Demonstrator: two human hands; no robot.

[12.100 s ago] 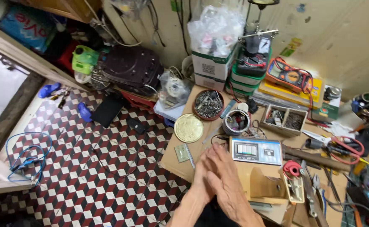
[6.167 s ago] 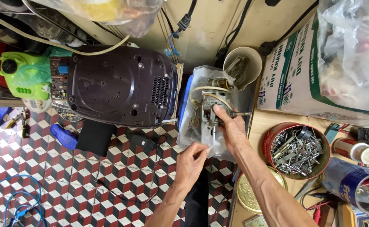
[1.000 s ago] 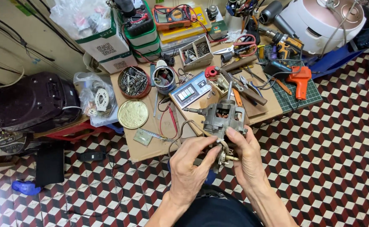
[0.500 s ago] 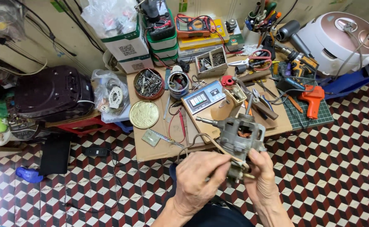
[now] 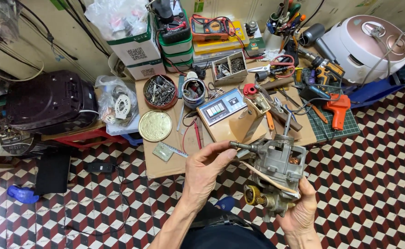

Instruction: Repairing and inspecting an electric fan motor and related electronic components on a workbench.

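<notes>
Here, above the checkered floor (image 5: 96, 203) in front of the low table (image 5: 165, 163), the right hand (image 5: 299, 214) cradles a grey metal motor (image 5: 276, 173) from below, gripping it, while the left hand (image 5: 207, 166) pinches its protruding shaft (image 5: 241, 145).

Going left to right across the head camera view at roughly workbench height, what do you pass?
Black case → clear plastic bag of parts → round brass tin lid → blue-faced control panel → orange power tool on the green cutting mat → white rice cooker.
</notes>
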